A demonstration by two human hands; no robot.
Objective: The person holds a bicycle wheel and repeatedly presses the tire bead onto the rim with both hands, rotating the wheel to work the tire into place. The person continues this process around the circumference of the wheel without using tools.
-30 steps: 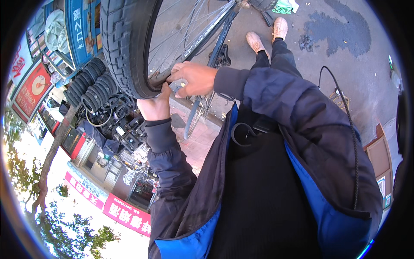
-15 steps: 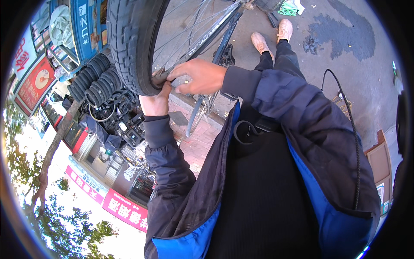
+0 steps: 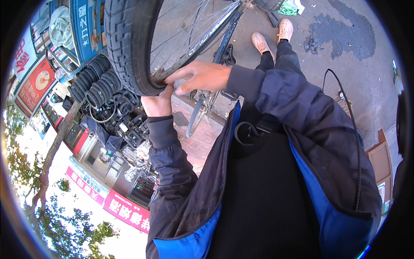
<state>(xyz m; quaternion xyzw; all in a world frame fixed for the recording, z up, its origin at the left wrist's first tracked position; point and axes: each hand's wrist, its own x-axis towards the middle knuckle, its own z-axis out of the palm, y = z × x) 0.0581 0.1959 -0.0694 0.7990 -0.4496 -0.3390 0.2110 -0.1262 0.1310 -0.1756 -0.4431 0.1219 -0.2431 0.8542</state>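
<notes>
Main item: black bicycle tyre [image 3: 129, 47], between 10 and 11 o'clock in the head view, running off the upper edge. Matt black to dark grey, with rows of blocky raised tread; smoother along the sidewall. Curves round to a lower end near the hands. Just inside that end, a grey-brown strip [image 3: 158, 78]; unable to identify the exact part. Beyond, thin wire spokes [image 3: 179, 30] and a dark lettered bar [image 3: 207, 36], slanting up between 1 and 2 o'clock.

Position relative to fingers: from left hand [image 3: 158, 105], tyre toward 11 o'clock, lower end in contact. From right hand [image 3: 207, 76], tyre toward 10 o'clock, with the strip between.

Left hand: thumb raised toward 1 o'clock, up by the strip; other fingers hidden under the tyre. Cannot tell how closed.

Right hand: forefinger stretched toward 8 o'clock, tip at the strip. Thumb held apart below, with a visible gap; remaining fingers mostly hidden.

Around: second wheel [image 3: 195, 117] at 6 o'clock from right hand. Stacked small tyres [image 3: 103, 84] near 10 o'clock from left hand. Pale pink shoes [image 3: 285, 30] on grey pavement [image 3: 319, 77] at 1 o'clock.
</notes>
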